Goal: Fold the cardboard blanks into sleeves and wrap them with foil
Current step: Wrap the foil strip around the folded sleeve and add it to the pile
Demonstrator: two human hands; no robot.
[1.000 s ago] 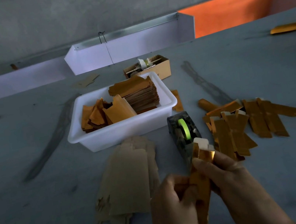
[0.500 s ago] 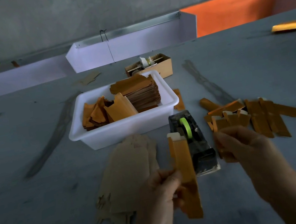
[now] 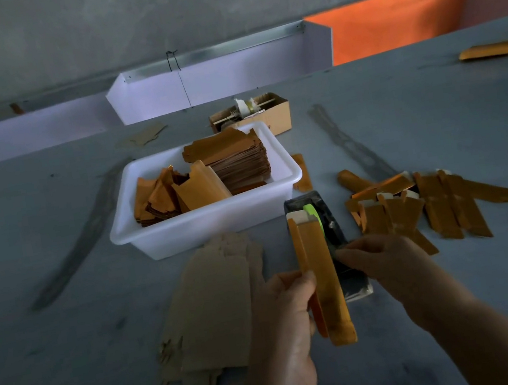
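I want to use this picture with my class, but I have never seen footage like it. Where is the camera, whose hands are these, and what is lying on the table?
The camera sits on a person's head, looking down at their own hands. The left hand holds an upright gold foil sleeve. The right hand reaches to the tape dispenser, fingers curled. On the grey table lie a white tub of gold pieces, plain cardboard blanks and a pile of finished sleeves.
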